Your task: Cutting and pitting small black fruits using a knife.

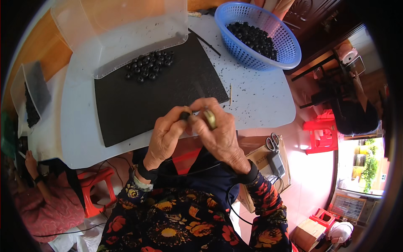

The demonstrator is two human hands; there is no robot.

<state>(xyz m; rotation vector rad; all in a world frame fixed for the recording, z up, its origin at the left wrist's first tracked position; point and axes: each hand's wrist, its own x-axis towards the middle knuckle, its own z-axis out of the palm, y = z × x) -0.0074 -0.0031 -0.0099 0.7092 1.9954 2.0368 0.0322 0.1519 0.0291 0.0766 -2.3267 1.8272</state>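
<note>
Pale blue, a broad smooth table is spreading out in front of the person, with a black rectangular mat lying on it. A clear plastic box is resting at the mat's far side, and a blue perforated plastic basket is holding many small black pieces at right. Glossy black round beads are sitting piled before the box. Near the mat's close edge, the right hand is gripping a blurred yellowish-green object; the left hand is pinching one small black piece.

Forearms angle inward, left grip and right grip close together, both with curled, pinching fingers.
</note>
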